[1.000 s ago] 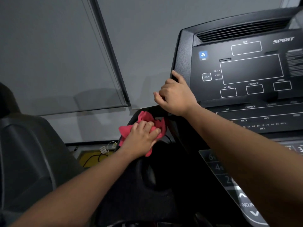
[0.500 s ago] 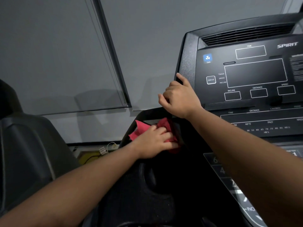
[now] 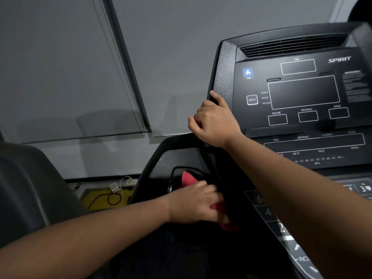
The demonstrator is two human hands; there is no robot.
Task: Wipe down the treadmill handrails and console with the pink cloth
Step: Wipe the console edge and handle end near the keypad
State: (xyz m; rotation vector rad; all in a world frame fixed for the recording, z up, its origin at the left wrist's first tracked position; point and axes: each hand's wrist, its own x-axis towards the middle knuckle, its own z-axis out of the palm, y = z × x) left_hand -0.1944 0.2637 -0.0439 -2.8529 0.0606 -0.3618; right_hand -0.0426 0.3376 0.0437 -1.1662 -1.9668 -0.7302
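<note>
Workout room, seen through the head camera I'm running.

A treadmill console (image 3: pixel 302 93) fills my right side, with a blue fan button (image 3: pixel 247 72), the brand SPIRIT, and boxes marked time, incline, distance and speed. A bulky dark piece of equipment (image 3: pixel 30 188) stands at the left. Grey roller blinds (image 3: pixel 60 67) hang behind, and a cable (image 3: pixel 100 195) lies looped on a yellow mat (image 3: pixel 90 195) below them.

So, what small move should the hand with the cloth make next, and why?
Probably slide the pink cloth up the black side panel toward the console. The left hand holds it low in the recess beside the keypad, and the right hand grips the console's left edge.
</note>
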